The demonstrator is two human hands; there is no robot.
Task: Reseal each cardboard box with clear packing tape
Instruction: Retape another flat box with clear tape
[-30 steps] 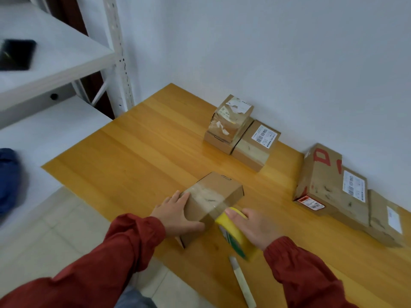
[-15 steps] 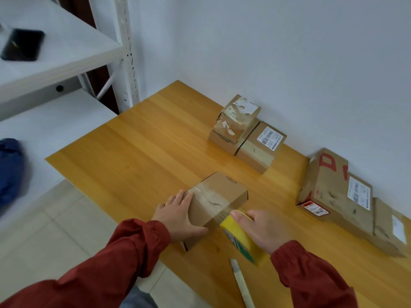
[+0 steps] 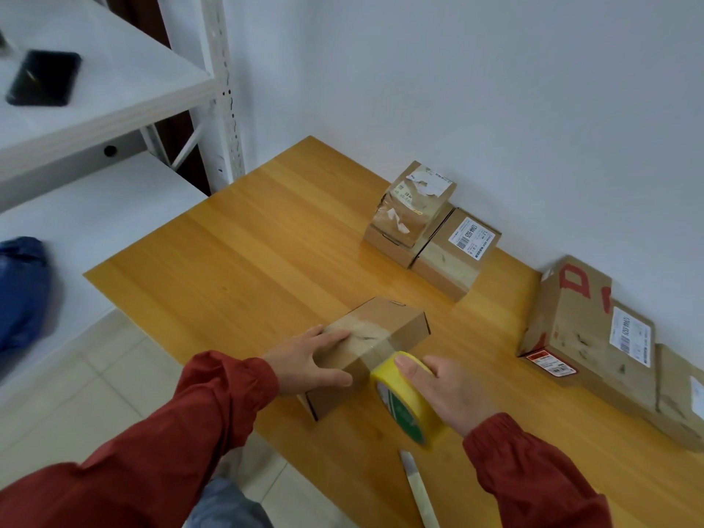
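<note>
Head view: the small box (image 3: 384, 323) sits on the bench (image 3: 266, 261) near its front edge, at about 6 o'clock. Its long axis runs from 7 to 1 o'clock, and a clear strip crosses the top towards 4.

The left hand (image 3: 308, 362) presses it, fingers straight and close together on top and the thumb along the near side. The right hand (image 3: 453, 394) grips the tape roll (image 3: 413, 411) against the box's right side, thumb on the rim.

If the roll is pulled askew, the strip will likely wrinkle or drift. If the left hand's pressure eases, the light box may slide.
</note>
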